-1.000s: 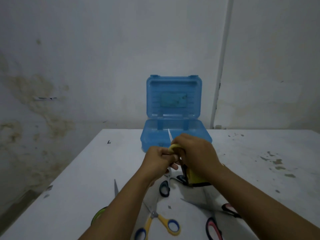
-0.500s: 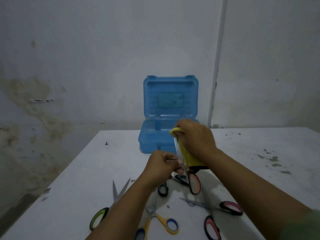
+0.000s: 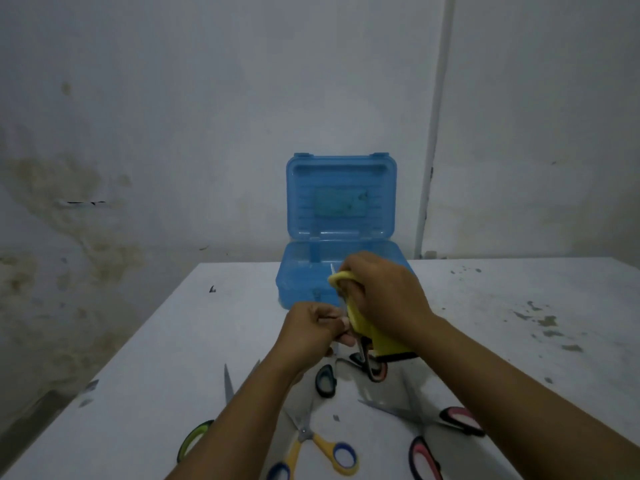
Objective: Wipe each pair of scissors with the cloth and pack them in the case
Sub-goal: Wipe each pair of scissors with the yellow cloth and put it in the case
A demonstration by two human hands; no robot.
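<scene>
At centre frame, your right hand (image 3: pixel 384 299) wraps the yellow cloth (image 3: pixel 367 327) around the blades of a pair of scissors (image 3: pixel 372 367), whose orange-and-black handles hang below; the tip shows just above the cloth. Your left hand (image 3: pixel 313 329) pinches the scissors beside the cloth. Risk: the blade edge may cut through the thin fold, or the loosely hanging handles may swing open, if your grip slackens. The open blue case (image 3: pixel 341 209) stands behind your hands, lid upright; whether it holds scissors cannot be told. On the white table (image 3: pixel 156 358), stained at right, lie four more pairs across the lower frame. A blotched wall (image 3: pixel 86 209) fills the upper frame.
</scene>
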